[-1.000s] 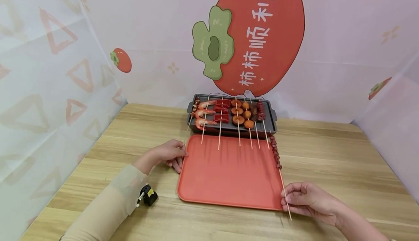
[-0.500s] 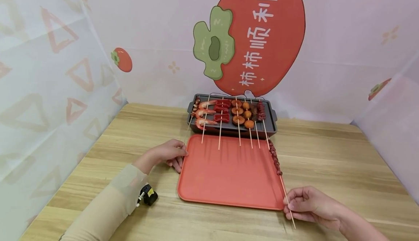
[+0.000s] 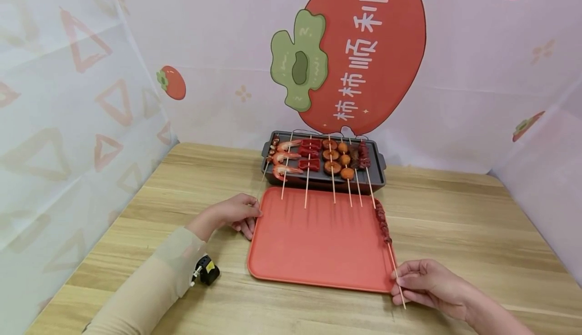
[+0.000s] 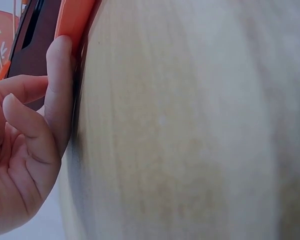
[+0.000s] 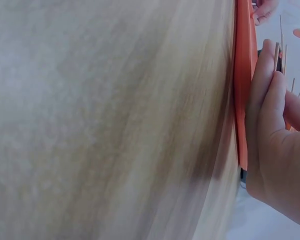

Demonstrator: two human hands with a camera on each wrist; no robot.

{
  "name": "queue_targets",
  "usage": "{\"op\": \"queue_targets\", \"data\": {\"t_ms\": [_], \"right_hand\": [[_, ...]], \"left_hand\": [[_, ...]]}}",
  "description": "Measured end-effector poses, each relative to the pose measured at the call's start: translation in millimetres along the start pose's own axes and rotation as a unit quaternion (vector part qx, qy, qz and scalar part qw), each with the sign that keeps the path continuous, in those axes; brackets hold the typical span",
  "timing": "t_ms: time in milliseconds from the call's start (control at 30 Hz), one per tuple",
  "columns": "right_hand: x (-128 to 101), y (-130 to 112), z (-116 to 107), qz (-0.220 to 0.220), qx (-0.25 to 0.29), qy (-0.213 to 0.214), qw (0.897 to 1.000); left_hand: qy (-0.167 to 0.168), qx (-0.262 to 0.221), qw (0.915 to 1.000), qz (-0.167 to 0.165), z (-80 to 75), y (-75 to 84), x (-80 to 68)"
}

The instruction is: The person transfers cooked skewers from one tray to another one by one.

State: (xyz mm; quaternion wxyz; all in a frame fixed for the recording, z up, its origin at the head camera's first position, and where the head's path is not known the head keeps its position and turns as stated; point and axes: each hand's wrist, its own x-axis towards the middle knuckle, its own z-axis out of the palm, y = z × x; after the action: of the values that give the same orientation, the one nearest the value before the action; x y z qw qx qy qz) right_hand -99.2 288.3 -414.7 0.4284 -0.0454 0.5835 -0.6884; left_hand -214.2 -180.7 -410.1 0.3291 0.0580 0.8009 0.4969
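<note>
Already seven skewers (image 3: 332, 167) lie on the grill (image 3: 376, 164); right hand (image 3: 429, 287) pinches another skewer (image 3: 383, 224), unreleased; left hand (image 3: 232, 211) touches tray (image 3: 313, 254), grip unclear.

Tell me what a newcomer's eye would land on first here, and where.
Probably the giant red cartoon fruit printed on the backdrop, behind the dark grill with its row of skewers. Next, likely the wide red tray in front of the grill. After that, the dark red skewer pinched by the right hand, slanting along the tray's right edge.
</note>
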Motion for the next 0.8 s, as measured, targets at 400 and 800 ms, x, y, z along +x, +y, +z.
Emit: {"op": "queue_targets", "data": {"t_ms": [400, 800], "right_hand": [[7, -9, 11, 0.024, -0.096, 0.088, 0.991], [25, -20, 19, -0.017, -0.331, 0.157, 0.930]], "left_hand": [[0.004, -0.004, 0.9999, -0.008, 0.0, -0.8, 1.0], [0.008, 0.001, 0.9999, -0.015, 1.4, 1.4, 0.2]]}}
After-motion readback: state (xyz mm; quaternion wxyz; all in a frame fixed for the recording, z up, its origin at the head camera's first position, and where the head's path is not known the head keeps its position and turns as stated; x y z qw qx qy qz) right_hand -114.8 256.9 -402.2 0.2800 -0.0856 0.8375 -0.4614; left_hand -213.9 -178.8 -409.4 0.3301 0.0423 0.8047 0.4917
